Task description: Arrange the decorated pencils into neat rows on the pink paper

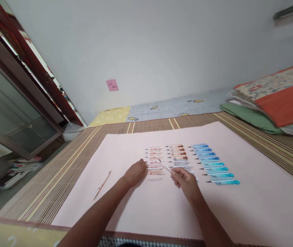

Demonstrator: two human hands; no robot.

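Three columns of pens lie in the middle of the pink sheet (239, 212): pink pens (154, 158), brown pens (177, 154), blue pens (213, 164); the right hand (184, 180) pinches a white pen (165, 166) between the pink and brown columns; the left hand (135, 172), loosely curled, touches the pink column's near end; one stray pen (101, 185) lies lower left, unsorted; no containers visible.

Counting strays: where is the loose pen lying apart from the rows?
The loose pen lies on the pink sheet, left of the left hand, apart from the pink pen row.
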